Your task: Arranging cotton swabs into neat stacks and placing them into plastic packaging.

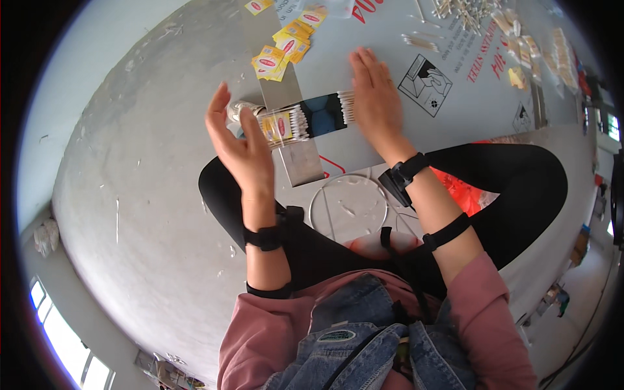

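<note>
A bundle of cotton swabs (296, 123) is seen lying between the two hands on a grey sheet (390, 84). The left hand (244, 146) is held open, fingers spread, with the bundle's wrapped end just beyond the fingertips; nothing is gripped. The right hand (377, 97) is laid flat, fingers extended, beside the bundle's far end. It is judged that the swab tips are best squared by pressing both ends evenly, palms parallel, so that no sticks slip out. Beyond the fingers, yellow labels (283, 52) and loose swabs (465, 10) are noted.
</note>
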Motion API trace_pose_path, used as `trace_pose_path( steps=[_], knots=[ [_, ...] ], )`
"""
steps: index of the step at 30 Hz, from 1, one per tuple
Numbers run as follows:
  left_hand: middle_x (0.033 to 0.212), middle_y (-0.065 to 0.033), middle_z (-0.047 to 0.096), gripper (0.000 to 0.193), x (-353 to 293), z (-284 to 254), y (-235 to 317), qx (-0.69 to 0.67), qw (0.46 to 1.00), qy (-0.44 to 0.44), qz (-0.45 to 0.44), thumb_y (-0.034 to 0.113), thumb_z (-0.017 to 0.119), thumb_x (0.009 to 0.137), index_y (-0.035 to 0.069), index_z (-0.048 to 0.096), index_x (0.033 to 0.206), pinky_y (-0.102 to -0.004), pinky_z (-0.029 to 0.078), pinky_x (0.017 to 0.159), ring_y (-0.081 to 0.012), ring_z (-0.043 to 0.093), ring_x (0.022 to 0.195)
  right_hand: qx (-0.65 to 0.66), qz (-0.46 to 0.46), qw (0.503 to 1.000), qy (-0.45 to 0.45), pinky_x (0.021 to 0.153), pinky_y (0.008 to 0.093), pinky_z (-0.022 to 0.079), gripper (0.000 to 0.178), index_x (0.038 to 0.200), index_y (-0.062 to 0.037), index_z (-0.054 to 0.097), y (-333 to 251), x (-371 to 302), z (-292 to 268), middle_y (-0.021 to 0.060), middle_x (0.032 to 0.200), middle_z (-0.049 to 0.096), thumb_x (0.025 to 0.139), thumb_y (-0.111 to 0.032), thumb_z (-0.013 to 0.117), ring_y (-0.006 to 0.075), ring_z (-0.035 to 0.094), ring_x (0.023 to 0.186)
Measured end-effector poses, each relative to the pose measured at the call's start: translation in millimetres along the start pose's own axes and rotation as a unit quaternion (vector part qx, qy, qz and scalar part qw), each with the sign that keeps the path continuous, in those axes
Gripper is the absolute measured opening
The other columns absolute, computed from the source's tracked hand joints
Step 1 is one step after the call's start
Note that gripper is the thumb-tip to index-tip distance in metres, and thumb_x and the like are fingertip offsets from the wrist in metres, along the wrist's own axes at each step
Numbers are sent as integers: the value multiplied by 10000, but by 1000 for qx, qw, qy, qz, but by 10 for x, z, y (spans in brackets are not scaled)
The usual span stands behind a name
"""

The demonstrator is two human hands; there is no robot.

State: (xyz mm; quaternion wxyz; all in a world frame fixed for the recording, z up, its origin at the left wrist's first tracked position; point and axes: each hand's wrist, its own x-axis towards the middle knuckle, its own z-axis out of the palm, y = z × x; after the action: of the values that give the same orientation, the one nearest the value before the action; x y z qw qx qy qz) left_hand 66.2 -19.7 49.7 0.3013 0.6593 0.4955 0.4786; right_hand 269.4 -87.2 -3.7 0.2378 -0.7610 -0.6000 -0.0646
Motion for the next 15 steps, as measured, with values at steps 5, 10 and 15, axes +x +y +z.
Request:
trace_pose_path(
  steps=[5, 10, 15],
  knots=[
    [816, -94, 692, 226, 30, -120, -464, 230, 970, -78, 18, 262, 681, 914, 49, 693, 838, -416, 485, 777, -315, 639, 791, 16, -18, 1000, 3, 1167, 453, 339, 416, 1399, 5, 454, -85, 6, 20, 162, 1473, 479, 992, -82, 453, 311, 437, 1389],
    [697, -126, 673, 387, -77, 97, -480, 220, 967, -96, -79, 379, 604, 951, 55, 693, 761, -427, 492, 579, -348, 645, 641, 24, -38, 999, -20, 1165, 465, 339, 431, 1399, 10, 453, -336, 0, 82, 177, 1474, 474, 974, -54, 470, 324, 437, 1388],
    [680, -154, 655, 405, -60, 129, -497, 170, 964, -125, -161, 356, 556, 980, 35, 683, 768, -437, 486, 580, -366, 634, 639, 27, -45, 998, -21, 1166, 475, 338, 484, 1403, 22, 445, -458, 14, 111, 181, 1473, 474, 922, -5, 491, 333, 433, 1390]
  ],
)
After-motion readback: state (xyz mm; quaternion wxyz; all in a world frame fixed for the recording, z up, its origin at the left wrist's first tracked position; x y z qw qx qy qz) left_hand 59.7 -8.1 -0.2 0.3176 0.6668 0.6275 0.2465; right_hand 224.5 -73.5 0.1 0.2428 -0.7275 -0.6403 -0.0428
